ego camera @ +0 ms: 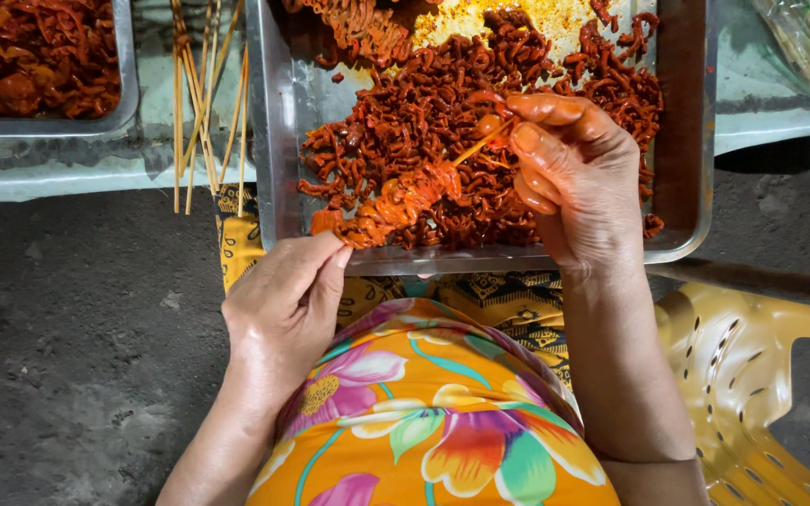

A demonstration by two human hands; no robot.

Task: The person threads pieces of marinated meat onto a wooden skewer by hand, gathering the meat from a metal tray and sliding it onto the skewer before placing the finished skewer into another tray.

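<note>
My left hand (283, 305) grips the near end of a wooden skewer (405, 201) loaded with orange-red marinated meat strips, at the front edge of a metal tray (682, 141). My right hand (569, 178) pinches a small red piece at the skewer's bare pointed tip, over the tray. The tray is full of red marinated strips (424, 103), with yellowish oil at its far side.
Several bare bamboo skewers (203, 103) lie on the table left of the tray. A second metal tray (124, 75) of red meat sits at far left. A plastic bag (803, 37) lies at top right. A yellow plastic chair (752, 375) stands to my right, on grey concrete floor (67, 356).
</note>
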